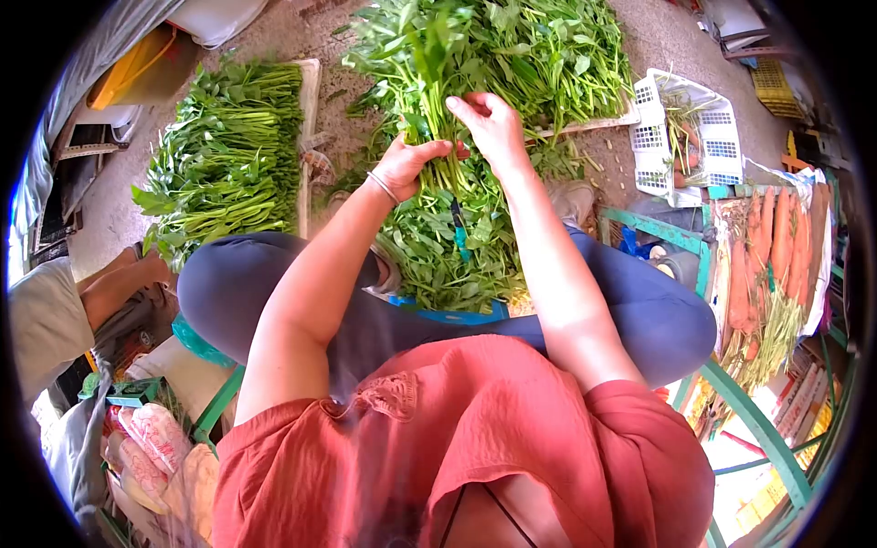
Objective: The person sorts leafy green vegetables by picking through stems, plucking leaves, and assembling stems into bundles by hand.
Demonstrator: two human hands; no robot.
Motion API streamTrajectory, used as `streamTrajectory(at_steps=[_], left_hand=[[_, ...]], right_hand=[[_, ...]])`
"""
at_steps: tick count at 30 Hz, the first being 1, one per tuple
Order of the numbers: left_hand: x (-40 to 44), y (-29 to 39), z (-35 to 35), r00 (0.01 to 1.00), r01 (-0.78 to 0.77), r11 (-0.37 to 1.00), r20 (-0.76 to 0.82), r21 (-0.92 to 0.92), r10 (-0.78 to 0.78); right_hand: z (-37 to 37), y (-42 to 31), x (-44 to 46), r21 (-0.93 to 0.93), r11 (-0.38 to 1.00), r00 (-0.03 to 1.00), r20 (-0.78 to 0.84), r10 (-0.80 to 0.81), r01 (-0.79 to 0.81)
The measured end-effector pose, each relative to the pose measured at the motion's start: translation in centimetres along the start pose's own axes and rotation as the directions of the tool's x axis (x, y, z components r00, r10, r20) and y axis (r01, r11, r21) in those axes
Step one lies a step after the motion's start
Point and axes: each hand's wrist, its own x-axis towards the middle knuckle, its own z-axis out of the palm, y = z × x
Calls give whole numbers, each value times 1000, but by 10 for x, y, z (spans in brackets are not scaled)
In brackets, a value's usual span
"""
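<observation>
Carrots (782,236), orange, several, stems attached: on green-framed stand (708,260), tips toward its far edge. Basket (649,157), white plastic, lattice-sided, holding loose stems: on floor (662,36). Crate (779,91), yellow: beyond basket.

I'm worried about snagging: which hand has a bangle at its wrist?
The left hand: a slim, silvery bangle circles its wrist, whereas the right hand has a bare wrist.

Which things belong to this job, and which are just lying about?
Likely in use:
- bunch of greens, in the left hand
- heaped greens below it
- piled greens at left and ahead

Likely just lying about:
- carrots at right
- white basket
</observation>
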Motion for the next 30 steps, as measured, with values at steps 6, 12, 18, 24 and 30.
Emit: streamTrajectory(at_steps=[6, 12, 18, 24, 30], left_hand=[[7, 3, -5, 987, -39, 999, -159, 2, 39], [6, 13, -12, 978, -45, 997, -206, -70, 30], [3, 8, -5, 994, -69, 996, -79, 60, 74], [3, 5, -2, 991, -124, 991, -45, 53, 126], [1, 10, -10, 987, -147, 989, -57, 35, 149]], right_hand=[[-8, 17, -4, -260, 963, 992, -84, -94, 69], [-52, 35, -40, -778, 589, 859, 135, 494, -216], [-12, -6, -24, -363, 917, 981, -32, -191, 167], [19, -21, -1, -271, 892, 928, 13, -372, 361], [7, 3, -43, -560, 720, 905, 150, -398, 410]])
